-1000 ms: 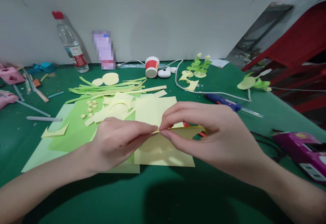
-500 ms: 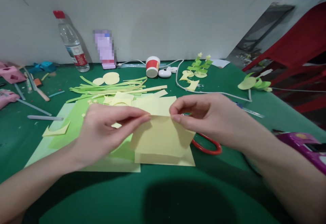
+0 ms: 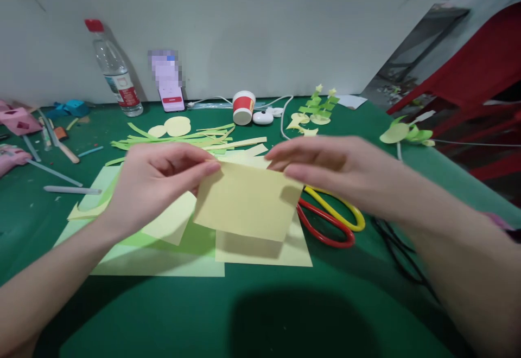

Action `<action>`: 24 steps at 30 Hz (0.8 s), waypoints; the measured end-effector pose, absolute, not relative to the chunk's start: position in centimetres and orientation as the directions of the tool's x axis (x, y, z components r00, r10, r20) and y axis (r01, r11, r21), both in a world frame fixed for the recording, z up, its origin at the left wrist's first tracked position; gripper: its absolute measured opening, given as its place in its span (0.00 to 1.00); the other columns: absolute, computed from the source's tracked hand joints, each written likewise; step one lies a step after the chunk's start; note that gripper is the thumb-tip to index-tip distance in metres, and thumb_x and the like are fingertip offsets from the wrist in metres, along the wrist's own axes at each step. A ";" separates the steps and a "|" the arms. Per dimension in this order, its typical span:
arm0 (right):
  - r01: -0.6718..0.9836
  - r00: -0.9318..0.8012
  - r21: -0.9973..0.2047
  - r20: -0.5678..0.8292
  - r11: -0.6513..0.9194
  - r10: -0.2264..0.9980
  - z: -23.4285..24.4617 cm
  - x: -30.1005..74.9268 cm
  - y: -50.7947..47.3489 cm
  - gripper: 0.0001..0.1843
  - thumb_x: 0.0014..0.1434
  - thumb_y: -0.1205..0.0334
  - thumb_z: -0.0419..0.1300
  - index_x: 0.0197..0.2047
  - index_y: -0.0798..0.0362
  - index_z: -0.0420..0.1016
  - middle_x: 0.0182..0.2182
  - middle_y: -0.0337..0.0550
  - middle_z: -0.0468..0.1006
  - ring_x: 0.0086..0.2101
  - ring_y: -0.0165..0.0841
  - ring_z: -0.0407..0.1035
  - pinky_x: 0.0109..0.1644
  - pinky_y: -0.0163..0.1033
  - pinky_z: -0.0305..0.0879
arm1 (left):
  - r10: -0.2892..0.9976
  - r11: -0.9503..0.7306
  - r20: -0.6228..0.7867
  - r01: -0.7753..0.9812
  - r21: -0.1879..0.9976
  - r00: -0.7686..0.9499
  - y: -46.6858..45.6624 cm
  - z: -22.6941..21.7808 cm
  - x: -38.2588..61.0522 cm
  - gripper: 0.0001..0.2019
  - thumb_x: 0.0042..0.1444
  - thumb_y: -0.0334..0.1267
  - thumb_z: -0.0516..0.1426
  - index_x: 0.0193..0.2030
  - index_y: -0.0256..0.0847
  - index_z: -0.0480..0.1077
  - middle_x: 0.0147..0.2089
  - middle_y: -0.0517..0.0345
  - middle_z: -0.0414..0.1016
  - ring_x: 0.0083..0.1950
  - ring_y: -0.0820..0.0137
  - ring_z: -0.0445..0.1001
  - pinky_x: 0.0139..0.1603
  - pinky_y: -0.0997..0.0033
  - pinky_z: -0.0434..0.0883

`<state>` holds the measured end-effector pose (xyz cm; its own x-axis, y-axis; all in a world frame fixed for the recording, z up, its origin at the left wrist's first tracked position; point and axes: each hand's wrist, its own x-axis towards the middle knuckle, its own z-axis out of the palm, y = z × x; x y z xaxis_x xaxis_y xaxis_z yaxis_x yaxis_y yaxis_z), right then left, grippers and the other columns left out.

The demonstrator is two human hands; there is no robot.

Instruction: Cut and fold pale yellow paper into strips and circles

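My left hand (image 3: 165,176) pinches the upper left corner of a pale yellow paper piece (image 3: 246,200) between thumb and fingers. At its upper right corner is my right hand (image 3: 321,165), its thumb in front of the paper and its fingers behind the top edge. A second pale yellow piece (image 3: 173,225) shows below my left hand; whether that hand also holds it, I cannot tell. Under the held piece lies a larger yellow sheet (image 3: 264,255). Scissors with red and yellow handles (image 3: 325,232) lie below my right hand, their blades hidden.
Green sheets (image 3: 163,263) lie on the left, with paper strips (image 3: 171,142) behind. Farther back are a bottle (image 3: 118,76), a phone (image 3: 169,84), a paper cup (image 3: 244,107) and a white earphone case (image 3: 264,117). Paper plants (image 3: 319,106) stand at the back right.
The held paper has risen and turned into a tilt, and both hands have moved apart. A second yellow piece now shows at my left hand. More of the scissor handles is visible.
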<state>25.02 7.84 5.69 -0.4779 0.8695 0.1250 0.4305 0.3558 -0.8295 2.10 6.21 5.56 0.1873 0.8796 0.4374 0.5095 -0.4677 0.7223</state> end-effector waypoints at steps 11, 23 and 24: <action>0.444 -0.324 -0.872 0.057 0.205 0.944 3.2 21.6 6.8 0.19 0.55 0.55 0.55 0.17 0.55 0.66 0.10 0.30 0.54 0.12 0.21 0.48 0.16 0.31 0.46 | 0.924 -0.368 0.353 0.581 0.726 0.145 7.7 2.5 3.1 0.12 0.56 0.42 0.51 0.28 0.39 0.70 0.21 0.63 0.67 0.19 0.79 0.62 0.14 0.83 0.56; 0.402 -0.339 -0.889 0.077 0.218 0.938 3.4 22.4 7.3 0.17 0.56 0.53 0.52 0.22 0.54 0.64 0.14 0.33 0.64 0.16 0.22 0.56 0.21 0.29 0.54 | 0.978 -0.209 0.193 0.474 0.855 0.082 7.2 2.6 1.7 0.14 0.56 0.46 0.50 0.25 0.39 0.65 0.17 0.65 0.64 0.14 0.78 0.63 0.10 0.82 0.57; 0.409 -0.403 -0.890 0.020 0.200 0.915 3.0 22.4 7.1 0.15 0.55 0.52 0.53 0.24 0.54 0.65 0.17 0.34 0.66 0.17 0.23 0.59 0.21 0.30 0.55 | 0.981 -0.194 0.167 0.474 0.859 0.098 6.6 2.3 1.7 0.14 0.56 0.46 0.50 0.26 0.39 0.66 0.18 0.64 0.66 0.16 0.77 0.64 0.11 0.82 0.59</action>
<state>22.38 7.08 3.02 -0.4026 0.9151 0.0202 0.4094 0.1997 -0.8902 1.66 6.57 2.26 0.0976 0.9811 0.1673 0.4744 -0.1936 0.8588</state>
